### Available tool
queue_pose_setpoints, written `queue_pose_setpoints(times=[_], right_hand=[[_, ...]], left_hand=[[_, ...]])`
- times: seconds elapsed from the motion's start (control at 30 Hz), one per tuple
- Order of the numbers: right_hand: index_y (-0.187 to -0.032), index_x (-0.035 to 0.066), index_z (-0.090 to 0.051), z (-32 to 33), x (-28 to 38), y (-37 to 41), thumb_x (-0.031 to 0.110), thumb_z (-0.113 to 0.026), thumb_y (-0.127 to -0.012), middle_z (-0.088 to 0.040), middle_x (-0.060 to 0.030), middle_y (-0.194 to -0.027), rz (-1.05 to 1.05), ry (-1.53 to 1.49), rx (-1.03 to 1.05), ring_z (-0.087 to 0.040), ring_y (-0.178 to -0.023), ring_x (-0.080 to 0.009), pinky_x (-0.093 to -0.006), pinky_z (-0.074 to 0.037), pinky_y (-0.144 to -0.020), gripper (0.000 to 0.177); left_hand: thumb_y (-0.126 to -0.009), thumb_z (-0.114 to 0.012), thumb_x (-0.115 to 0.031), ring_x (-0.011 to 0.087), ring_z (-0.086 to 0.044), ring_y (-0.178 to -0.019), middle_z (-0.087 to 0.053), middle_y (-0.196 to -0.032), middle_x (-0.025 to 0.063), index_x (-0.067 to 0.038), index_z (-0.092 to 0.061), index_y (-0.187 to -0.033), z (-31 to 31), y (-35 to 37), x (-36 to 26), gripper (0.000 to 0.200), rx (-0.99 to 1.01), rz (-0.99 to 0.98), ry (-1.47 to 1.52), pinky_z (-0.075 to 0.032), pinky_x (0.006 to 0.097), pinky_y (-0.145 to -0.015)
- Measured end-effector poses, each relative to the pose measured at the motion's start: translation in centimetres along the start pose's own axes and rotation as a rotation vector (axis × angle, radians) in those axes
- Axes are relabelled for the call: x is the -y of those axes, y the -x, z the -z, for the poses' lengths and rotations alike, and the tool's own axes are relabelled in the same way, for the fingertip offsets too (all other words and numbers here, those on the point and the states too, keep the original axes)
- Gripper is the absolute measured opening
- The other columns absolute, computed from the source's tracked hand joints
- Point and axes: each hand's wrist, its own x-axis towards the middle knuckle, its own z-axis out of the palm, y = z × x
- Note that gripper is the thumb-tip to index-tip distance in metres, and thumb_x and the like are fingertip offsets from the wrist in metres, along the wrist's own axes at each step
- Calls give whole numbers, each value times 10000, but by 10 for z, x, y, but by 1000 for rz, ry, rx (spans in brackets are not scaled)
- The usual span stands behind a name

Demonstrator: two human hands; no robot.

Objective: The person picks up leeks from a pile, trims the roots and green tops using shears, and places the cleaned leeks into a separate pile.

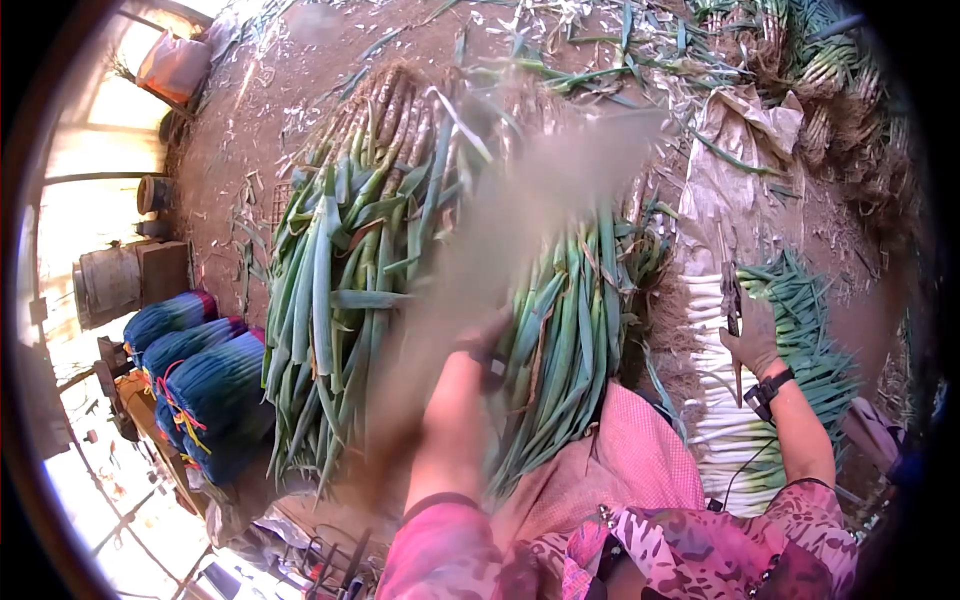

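Observation:
My left hand (485, 335), with a dark band at the wrist, reaches over the untrimmed green onions (560, 340); a blur hides its fingers. To its left lies another large pile of onions (325, 270), roots at the top and long green leaves below. My right hand (755, 335), wearing a black watch, rests on the trimmed onions (725, 410), where white stalks meet green leaves. Its thumb is spread to the left, touching a long, thin dark tool (733, 300). The other fingers lie over the green part, partly indistinct.
Blue-wrapped bundles (210, 390) stand at the left near a wooden box (165, 278). Rooted onions (835, 65) lie at the upper right, beside a pale crumpled sack (740, 125). Leaf scraps litter the brown ground (300, 70). Pink cloth (640, 445) covers my lap.

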Motion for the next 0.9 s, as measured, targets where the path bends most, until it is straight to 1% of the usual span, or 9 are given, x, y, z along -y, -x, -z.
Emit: queue_pose_setpoints(times=[0.07,0.17,0.27,0.33,0.4,0.47,0.53,0.63,0.9], right_hand=[[-1338,-10,-512,-3,1,29,253,-764,-756,-595,-145,-952,-74,-283,35,-575,-878,-294,-414,-470,-822,687],[-1250,4,-574,35,40,56,232,-718,-840,-570,-88,-824,-283,-776,371,-559,-767,-166,-308,-488,-712,491],[-1212,22,-562,69,77,87,221,-676,-879,-600,-19,-900,-397,-1323,637,-555,-791,-116,-290,-491,-746,405],[-1223,26,-552,76,109,87,203,-679,-883,-575,-21,-882,-355,-1523,665,-546,-793,-105,-295,-491,-748,403],[-1242,24,-541,62,145,67,170,-678,-881,-577,-25,-877,-87,-1324,482,-577,-829,-110,-296,-494,-759,413],[-1218,28,-537,43,185,36,133,-670,-879,-575,-21,-859,-54,-1327,411,-629,-866,-121,-322,-510,-754,379],[-1224,44,-531,43,209,25,198,-677,-876,-615,-76,-865,-303,-1375,733,-680,-845,-214,-386,-523,-748,408],[-1228,55,-539,-1,225,57,287,-688,-862,-640,-158,-894,101,-1189,278,-679,-855,-336,-444,-522,-762,458],[-1075,-2,-536,-16,203,51,310,-682,-840,-628,-244,-873,6,-1168,478,-636,-863,-434,-492,-488,-746,418]], left_hand=[[-938,-569,-477,359,-603,-1262,-642,-1318,251,38,-603,-1337,-12,-25,25,653,-25,-40,-4,-459,390,-1065],[-973,-582,-463,168,-621,-980,-702,-1071,117,43,-663,-1210,3,16,10,565,44,-177,233,-496,317,-882],[-1020,-553,-411,144,-612,-931,-692,-986,62,27,-675,-1165,26,55,8,477,-21,-243,401,-501,297,-837],[-1019,-568,-370,146,-629,-910,-687,-1014,68,30,-653,-1179,39,132,-47,439,-34,-530,223,-518,296,-817],[-1003,-603,-305,145,-642,-914,-686,-1054,80,41,-621,-1216,40,163,-69,407,-46,-687,137,-530,296,-820],[-973,-647,-239,147,-645,-949,-686,-1097,94,60,-588,-1264,22,149,-58,421,-34,-723,98,-530,297,-849],[-942,-682,-195,155,-642,-988,-683,-1132,106,77,-561,-1297,-5,135,-49,463,-57,-671,-38,-524,300,-882],[-916,-710,-170,166,-640,-1024,-682,-1158,120,92,-555,-1305,-25,137,-71,494,-102,-536,-146,-517,300,-910],[-923,-698,-165,160,-647,-1019,-676,-1173,128,104,-568,-1297,-58,126,-71,478,-134,-420,69,-519,287,-908]])
